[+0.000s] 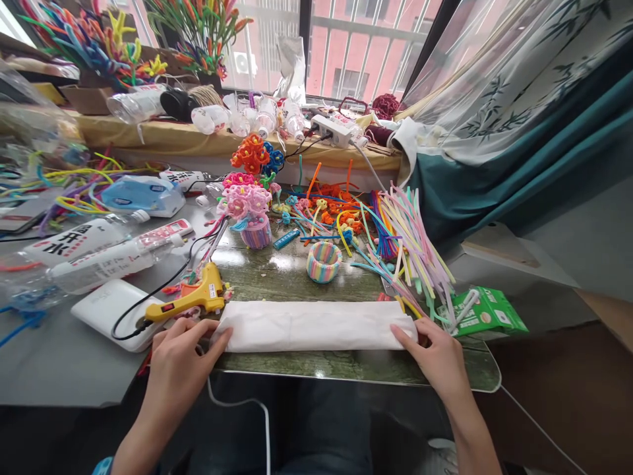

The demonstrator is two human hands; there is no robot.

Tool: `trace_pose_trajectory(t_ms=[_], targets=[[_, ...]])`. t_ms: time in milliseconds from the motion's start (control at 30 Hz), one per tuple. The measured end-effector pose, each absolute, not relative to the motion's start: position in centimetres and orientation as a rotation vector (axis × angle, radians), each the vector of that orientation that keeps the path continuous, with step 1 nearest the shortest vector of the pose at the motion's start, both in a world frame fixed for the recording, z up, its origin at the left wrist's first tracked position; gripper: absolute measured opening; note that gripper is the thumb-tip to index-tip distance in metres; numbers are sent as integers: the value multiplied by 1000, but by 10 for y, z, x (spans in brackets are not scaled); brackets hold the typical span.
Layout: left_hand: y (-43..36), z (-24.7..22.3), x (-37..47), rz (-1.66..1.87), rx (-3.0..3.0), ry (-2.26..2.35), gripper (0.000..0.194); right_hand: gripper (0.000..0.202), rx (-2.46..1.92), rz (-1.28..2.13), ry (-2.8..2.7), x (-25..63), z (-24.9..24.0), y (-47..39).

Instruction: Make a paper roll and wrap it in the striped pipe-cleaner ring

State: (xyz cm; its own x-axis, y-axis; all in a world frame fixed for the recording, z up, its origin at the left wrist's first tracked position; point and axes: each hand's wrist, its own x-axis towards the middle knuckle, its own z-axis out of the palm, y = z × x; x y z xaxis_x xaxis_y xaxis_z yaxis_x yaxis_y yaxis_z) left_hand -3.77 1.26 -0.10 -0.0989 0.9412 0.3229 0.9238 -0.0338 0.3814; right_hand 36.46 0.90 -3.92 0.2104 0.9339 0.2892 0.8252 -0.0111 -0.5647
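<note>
On the left, the glue gun (200,295) lies idle; beside it the left hand (182,353) pinches the white cloth's (316,326) left end, fingers nearly closed. That cloth's already folded into a strip along the worktop's (326,363) near edge. Beyond, the flower pot (256,233) looks finished, the striped cup (324,262) flowerless; loose stems (410,231) lie unused. The right hand (438,353) pinches the right end.

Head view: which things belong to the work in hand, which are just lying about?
In hand:
long, flat-folded white sheet, gripped by left hand and right hand

Apparently just lying about:
yellow plastic glue gun
pastel-striped round cup
green rectangular packet
white flat box
</note>
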Motion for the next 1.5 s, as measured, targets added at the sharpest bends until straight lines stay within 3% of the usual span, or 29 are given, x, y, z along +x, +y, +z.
trace_pose_trajectory(t_ms=[433, 567, 667, 767, 900, 1100, 1233, 1367, 1500], targets=[[2, -11, -37, 557, 2206, 2346, 36, 62, -1986, 62, -1622, 363, -51, 15], [0, -15, -35, 640, 2453, 2350, 37, 61, -1975, 58, -1606, 362, -53, 14], [2, -18, -40, 743, 2788, 2001, 38, 60, -1963, 55, -1589, 362, -53, 13], [6, -14, -44, 606, 3027, 1476, 51, 60, -1989, 68, -1553, 360, -53, 14], [10, -5, -41, 462, 3122, 1242, 57, 61, -1997, 110, -1492, 358, -52, 15], [12, -13, -34, 813, 2794, 1653, 44, 45, -1780, 246, -1397, 364, -50, 7], [5, -21, -37, 1015, 2448, 1896, 56, 35, -1674, 210, -1412, 375, -51, -1], [-4, -17, -43, 1047, 2165, 1851, 46, 20, -1459, 462, -1514, 386, -49, -10], [-10, -10, -50, 1061, 2029, 1683, 30, 19, -1376, 514, -1671, 392, -46, -15]])
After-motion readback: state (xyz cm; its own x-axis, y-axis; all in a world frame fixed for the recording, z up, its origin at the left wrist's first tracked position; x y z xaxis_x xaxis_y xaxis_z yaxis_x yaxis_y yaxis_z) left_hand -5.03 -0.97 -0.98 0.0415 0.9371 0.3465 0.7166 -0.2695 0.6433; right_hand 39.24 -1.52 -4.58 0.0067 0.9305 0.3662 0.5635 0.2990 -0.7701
